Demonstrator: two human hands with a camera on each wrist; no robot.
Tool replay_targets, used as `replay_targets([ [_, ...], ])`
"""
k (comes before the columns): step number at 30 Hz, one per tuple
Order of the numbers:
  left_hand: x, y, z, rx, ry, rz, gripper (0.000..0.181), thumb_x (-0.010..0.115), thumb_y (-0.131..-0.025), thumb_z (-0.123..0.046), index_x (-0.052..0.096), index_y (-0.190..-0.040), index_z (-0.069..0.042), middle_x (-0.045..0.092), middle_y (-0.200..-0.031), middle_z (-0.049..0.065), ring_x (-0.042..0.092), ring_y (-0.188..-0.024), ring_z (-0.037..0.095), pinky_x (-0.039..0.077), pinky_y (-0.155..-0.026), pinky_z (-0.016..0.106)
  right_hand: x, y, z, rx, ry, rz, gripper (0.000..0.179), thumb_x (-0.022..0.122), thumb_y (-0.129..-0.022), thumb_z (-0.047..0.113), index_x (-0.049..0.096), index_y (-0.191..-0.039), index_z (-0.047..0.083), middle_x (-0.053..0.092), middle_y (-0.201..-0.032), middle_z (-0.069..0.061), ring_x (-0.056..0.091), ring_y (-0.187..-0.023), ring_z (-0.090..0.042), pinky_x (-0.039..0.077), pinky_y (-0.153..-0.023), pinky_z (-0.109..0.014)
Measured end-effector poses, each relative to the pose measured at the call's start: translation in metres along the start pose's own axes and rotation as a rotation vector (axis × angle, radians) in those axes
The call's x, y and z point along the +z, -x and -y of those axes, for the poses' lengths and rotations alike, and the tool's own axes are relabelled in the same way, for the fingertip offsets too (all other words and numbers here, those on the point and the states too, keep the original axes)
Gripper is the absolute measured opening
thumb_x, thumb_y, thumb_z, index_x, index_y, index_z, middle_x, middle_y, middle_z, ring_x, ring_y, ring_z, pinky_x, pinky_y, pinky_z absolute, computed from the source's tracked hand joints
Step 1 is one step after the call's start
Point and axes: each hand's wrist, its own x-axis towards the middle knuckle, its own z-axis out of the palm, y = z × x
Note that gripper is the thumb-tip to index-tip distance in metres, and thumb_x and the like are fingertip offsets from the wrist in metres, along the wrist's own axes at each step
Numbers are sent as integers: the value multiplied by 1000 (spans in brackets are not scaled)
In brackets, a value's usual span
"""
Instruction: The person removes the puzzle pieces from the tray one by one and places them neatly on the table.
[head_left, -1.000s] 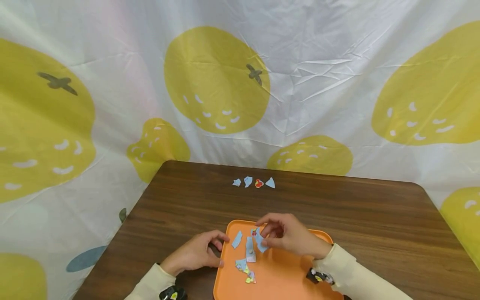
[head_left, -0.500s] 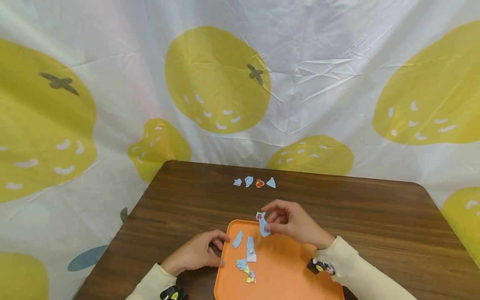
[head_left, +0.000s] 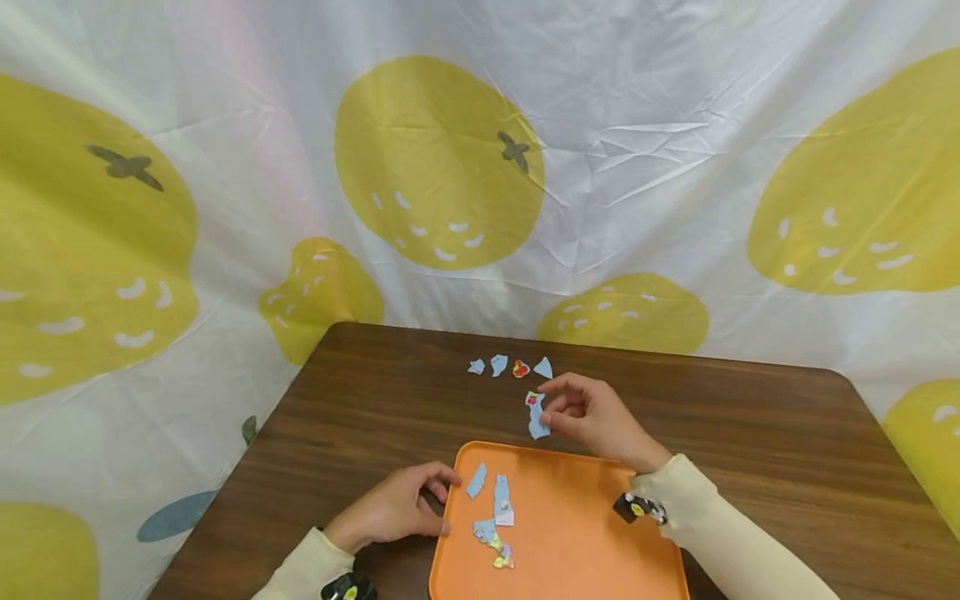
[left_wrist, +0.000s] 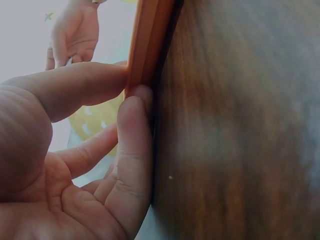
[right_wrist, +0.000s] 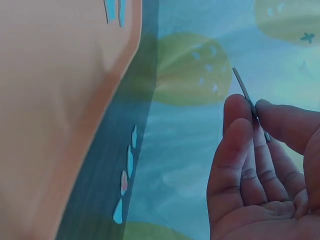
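My right hand (head_left: 596, 421) pinches a light blue puzzle piece (head_left: 537, 418) with a red patch at its top, held above the wood between the tray and the back row. Seen edge-on in the right wrist view, that thin puzzle piece (right_wrist: 244, 90) is between thumb and fingertips. My left hand (head_left: 397, 504) rests its thumb and fingers against the left side of the orange tray (head_left: 577, 533); the left wrist view shows the fingertips touching the tray's side (left_wrist: 145, 45). Inside the tray lie a blue strip piece (head_left: 477, 481), a longer blue piece (head_left: 503, 492) and a multicoloured cluster (head_left: 487, 533).
Several small pieces, including a red one (head_left: 521, 369) and a blue triangular one (head_left: 543, 367), form a row near the back of the brown table (head_left: 735, 417). A white curtain (head_left: 630, 167) with yellow fruit prints hangs behind and beside the table.
My right hand has lifted the red-and-blue puzzle piece out of the tray and carried it away from me, past the far rim towards the back row. My left hand stays at the tray's side.
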Motion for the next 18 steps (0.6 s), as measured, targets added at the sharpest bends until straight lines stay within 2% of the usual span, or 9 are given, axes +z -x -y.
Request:
replay_targets([
  [7, 1, 0, 1, 3, 1, 3, 58, 88, -81, -4, 65, -134, -8, 63, -108, 11, 69, -74, 17, 55, -64, 27, -11, -8, -4, 27, 29, -35, 32, 75, -98, 9, 68, -129, 10, 78, -94, -10, 74, -83, -45, 64, -71, -37],
  [18, 0, 0, 1, 9, -4, 5, 58, 89, -81, -4, 65, -133, -10, 62, -108, 11, 69, -73, 17, 55, -64, 27, -32, -27, -19, 88, 15, -111, 35, 74, -96, 3, 67, -131, 2, 79, -98, -19, 75, -80, -36, 63, -69, -38],
])
